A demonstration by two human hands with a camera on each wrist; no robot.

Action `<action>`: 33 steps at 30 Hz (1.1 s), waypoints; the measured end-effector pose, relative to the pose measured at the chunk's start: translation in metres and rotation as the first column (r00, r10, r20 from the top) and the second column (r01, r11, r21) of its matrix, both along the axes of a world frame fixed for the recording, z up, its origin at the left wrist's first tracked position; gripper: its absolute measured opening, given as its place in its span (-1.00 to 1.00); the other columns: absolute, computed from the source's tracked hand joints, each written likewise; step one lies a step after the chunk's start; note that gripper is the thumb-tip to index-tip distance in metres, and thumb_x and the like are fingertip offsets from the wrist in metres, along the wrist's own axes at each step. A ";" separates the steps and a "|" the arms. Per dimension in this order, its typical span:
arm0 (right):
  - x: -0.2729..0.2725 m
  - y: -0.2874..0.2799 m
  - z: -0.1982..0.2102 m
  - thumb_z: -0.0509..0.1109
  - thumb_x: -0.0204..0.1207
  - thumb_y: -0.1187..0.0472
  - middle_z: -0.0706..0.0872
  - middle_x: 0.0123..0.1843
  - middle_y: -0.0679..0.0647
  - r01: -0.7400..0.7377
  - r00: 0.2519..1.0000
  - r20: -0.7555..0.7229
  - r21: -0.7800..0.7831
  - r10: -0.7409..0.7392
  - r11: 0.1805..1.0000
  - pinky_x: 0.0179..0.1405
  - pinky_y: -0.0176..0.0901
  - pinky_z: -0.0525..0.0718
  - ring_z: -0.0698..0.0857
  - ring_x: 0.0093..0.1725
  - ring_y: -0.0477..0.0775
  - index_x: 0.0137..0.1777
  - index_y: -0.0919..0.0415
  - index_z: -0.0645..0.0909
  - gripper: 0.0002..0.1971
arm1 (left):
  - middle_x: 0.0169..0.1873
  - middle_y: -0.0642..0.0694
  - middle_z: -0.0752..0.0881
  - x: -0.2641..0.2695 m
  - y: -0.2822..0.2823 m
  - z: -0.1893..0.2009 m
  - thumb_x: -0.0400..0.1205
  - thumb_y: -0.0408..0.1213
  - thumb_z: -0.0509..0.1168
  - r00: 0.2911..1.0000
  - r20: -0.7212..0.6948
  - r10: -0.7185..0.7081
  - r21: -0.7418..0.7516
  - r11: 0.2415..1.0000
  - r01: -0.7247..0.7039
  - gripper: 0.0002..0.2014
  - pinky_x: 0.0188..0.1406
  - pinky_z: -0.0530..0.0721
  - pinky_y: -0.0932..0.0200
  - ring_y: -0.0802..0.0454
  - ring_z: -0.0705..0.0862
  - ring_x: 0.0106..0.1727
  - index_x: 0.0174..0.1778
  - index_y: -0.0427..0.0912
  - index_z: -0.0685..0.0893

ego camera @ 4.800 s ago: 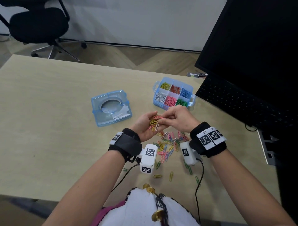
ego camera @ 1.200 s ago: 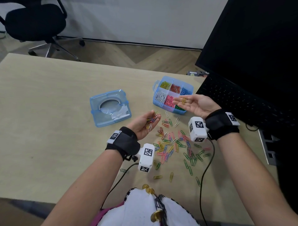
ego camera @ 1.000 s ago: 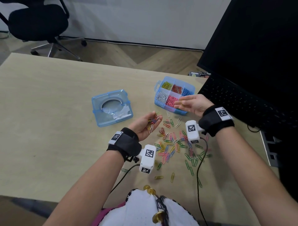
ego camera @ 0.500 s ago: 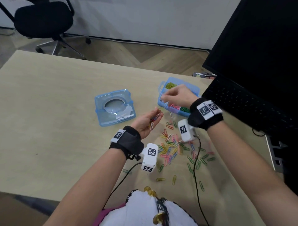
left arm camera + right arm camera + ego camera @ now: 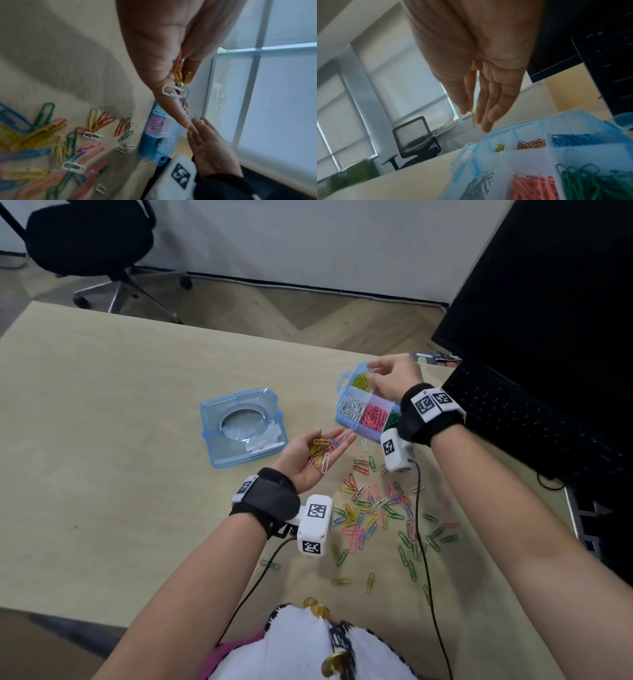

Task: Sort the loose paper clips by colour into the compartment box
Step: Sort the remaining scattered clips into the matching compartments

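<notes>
My left hand [image 5: 329, 453] lies palm up above the table, fingers relaxed, carrying a small heap of mixed clips [image 5: 318, 447] in yellow, pink, blue and white. My right hand [image 5: 375, 376] hovers over the far left cell of the blue compartment box [image 5: 356, 433]. It pinches a yellow clip [image 5: 473, 121] between thumb and fingers above the yellow cell [image 5: 499, 147]. The other cells hold white, pink, green, red and blue clips. Loose clips [image 5: 370, 515] are scattered on the table before me.
The box's blue lid [image 5: 241, 426] lies to the left of my left hand. A black keyboard [image 5: 534, 422] and monitor [image 5: 548, 285] stand at the right. An office chair [image 5: 89, 244] is beyond the table's far edge. Wrist camera cables trail over the loose clips.
My right hand turned palm down and moved from the box's near cells to the far left yellow cell. My left hand stayed in place with its clips.
</notes>
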State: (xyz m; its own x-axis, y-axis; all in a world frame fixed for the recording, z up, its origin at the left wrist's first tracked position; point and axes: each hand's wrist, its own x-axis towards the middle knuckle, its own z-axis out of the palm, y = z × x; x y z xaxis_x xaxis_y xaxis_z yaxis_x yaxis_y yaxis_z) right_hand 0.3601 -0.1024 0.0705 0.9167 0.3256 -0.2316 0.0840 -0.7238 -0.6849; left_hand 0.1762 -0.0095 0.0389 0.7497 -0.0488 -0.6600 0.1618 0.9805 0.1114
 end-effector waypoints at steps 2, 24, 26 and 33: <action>0.000 -0.001 -0.003 0.44 0.51 0.26 0.79 0.04 0.02 -0.048 0.999 0.007 -0.046 0.049 0.998 0.26 -0.10 0.65 0.74 0.04 0.02 0.28 0.10 0.69 -0.66 | -0.01 -0.60 0.68 0.001 0.004 0.001 0.79 -0.30 -0.02 0.998 0.026 0.059 -0.076 0.995 -0.057 -0.57 0.23 0.63 -0.13 -0.40 0.65 0.12 0.06 -0.64 0.60; -0.089 -0.018 0.011 0.50 0.46 0.36 0.80 -0.14 0.16 -0.240 0.937 -0.164 0.343 0.310 0.908 -0.08 -0.22 0.73 0.78 -0.19 -0.05 -0.08 0.28 0.70 -0.93 | 0.11 -0.53 0.62 0.010 0.000 0.005 0.79 -0.31 -0.04 1.000 0.020 0.002 0.058 0.998 -0.003 -0.60 0.15 0.66 -0.12 -0.34 0.67 0.09 0.27 -0.64 0.45; -0.088 -0.020 0.013 0.47 0.48 0.43 0.80 -0.13 0.30 -0.105 0.917 -0.293 0.479 0.271 0.872 -0.21 -0.13 0.77 0.82 -0.23 0.07 -0.12 0.30 0.64 -0.93 | 0.14 -0.52 0.62 0.009 -0.002 0.006 0.78 -0.34 -0.03 0.999 0.051 -0.016 0.052 0.999 0.013 -0.62 0.19 0.65 -0.11 -0.34 0.69 0.10 0.28 -0.63 0.47; -0.076 -0.034 0.013 0.43 0.51 0.43 0.78 -0.21 0.20 0.134 0.906 -0.404 0.559 0.127 0.818 -0.42 -0.36 0.64 0.73 -0.38 -0.04 0.03 0.42 0.65 -0.88 | 0.01 -0.53 0.68 0.007 -0.005 0.005 0.77 -0.33 0.02 0.999 0.019 -0.036 0.061 0.998 0.035 -0.62 0.10 0.67 -0.09 -0.34 0.66 0.09 0.11 -0.62 0.58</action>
State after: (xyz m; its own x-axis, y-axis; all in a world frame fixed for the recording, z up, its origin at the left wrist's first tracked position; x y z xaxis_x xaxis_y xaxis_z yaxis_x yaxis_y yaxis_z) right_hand 0.2840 -0.1367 0.0836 0.7810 0.5131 -0.3560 -0.2965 -0.1971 -0.9345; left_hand 0.1829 -0.0141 0.0443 0.7611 -0.0361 -0.6476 0.1938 0.9655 0.1741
